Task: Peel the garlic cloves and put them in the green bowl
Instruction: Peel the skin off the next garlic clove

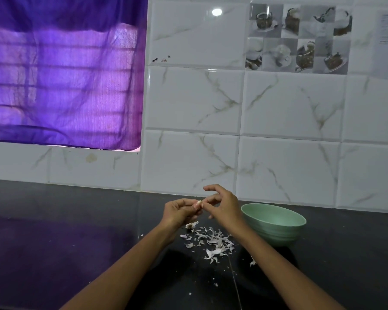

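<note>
Both hands meet a little below the centre of the frame, raised above a dark countertop (76, 231). The left hand (177, 213) has its fingers curled around a garlic clove (198, 203), a small pale piece showing at its fingertips. The right hand (222, 205) pinches at the same clove from the right side with thumb and one finger; its remaining fingers are lifted and loosely bent. Too small to tell how much skin remains on the clove.

The green bowl (276, 222) stands upright on the counter at lower right of centre, just beside the right wrist and partly hidden by it. Its inside is only partly visible; contents cannot be told.

Directly beneath the hands, a scatter of garlic skins (211, 242) lies on the counter, pale papery flakes spreading toward the lower centre of the frame. A larger papery remnant (191, 225) sits at the upper left edge of that scatter, near the left wrist.

Behind the counter, a white marbled tile wall (278, 108) fills the right and centre. A purple curtain (63, 70) covers a window at upper left. A decorative tile with cups (298, 39) sits at upper right.
</note>
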